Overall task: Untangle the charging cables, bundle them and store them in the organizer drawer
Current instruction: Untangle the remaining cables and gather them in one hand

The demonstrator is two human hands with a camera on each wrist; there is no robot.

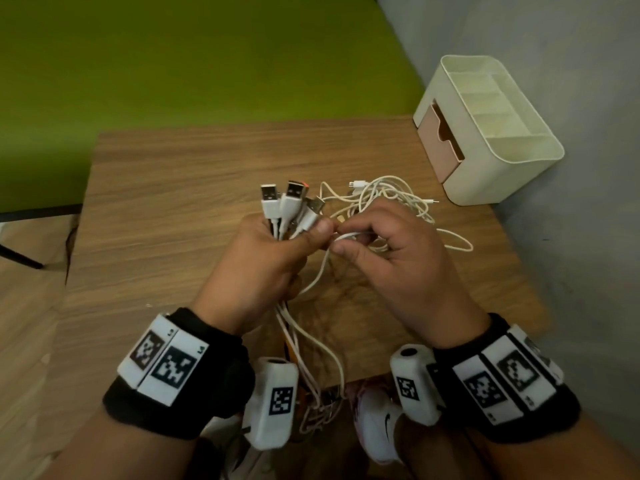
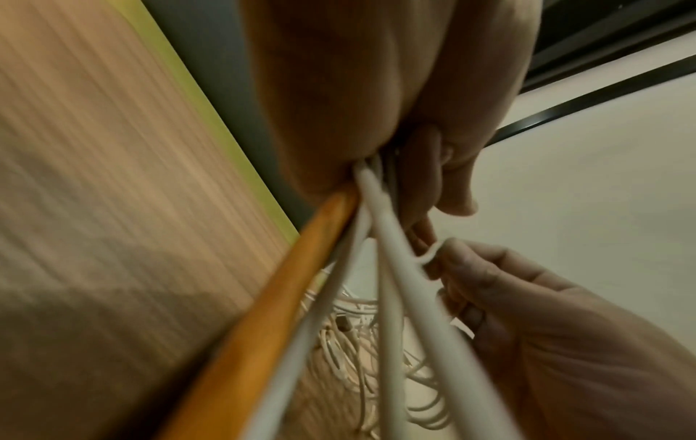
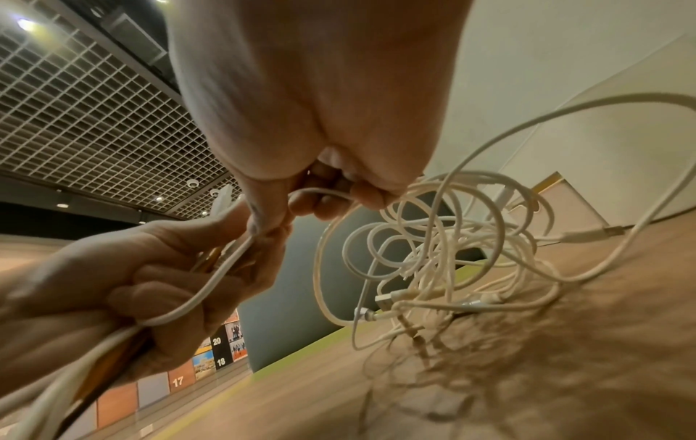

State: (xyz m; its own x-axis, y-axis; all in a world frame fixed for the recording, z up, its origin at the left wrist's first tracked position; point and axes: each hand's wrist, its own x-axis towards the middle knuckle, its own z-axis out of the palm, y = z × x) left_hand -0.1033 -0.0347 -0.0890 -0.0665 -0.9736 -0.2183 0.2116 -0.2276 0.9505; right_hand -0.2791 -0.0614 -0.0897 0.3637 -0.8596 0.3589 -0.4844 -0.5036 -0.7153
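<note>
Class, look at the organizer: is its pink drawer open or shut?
Shut: the pink drawer sits flush in the organizer.

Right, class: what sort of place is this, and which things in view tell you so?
Probably an office or exhibition-type hall, not a home: a grid ceiling with spotlights, numbered wall panels, and a small wooden table beside a green partition.

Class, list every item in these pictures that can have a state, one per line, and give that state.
left hand: gripping a bunch of cables, plugs up.
right hand: pinching one white cable.
USB plugs: sticking up out of the fist.
cable tangle: knotted, lying on the table.
organizer: upright, top compartments empty.
drawer: pulled partly out.
</note>
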